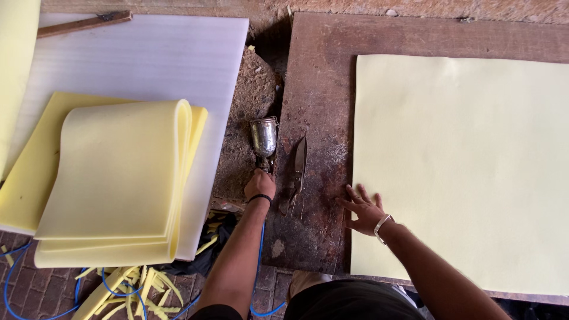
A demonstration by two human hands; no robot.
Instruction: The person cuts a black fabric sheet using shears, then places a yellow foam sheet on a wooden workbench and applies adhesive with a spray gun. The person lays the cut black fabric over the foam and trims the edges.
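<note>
left hand (pixel 259 185) gripping metal spray gun (pixel 264 137), right hand (pixel 363 208) flat

Upright metal spray gun (pixel 264 139) beside board

A worn brown board (pixel 320 89) fills the frame's right, bearing a pale yellow sheet (pixel 462 166) and scissors (pixel 299 169).

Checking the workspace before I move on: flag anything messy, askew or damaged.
Yellow foam scraps lie strewn on the brick floor at lower left, tangled with a blue hose. The board is stained and worn. The left hand grips a spray gun; shears lie beside it.
</note>
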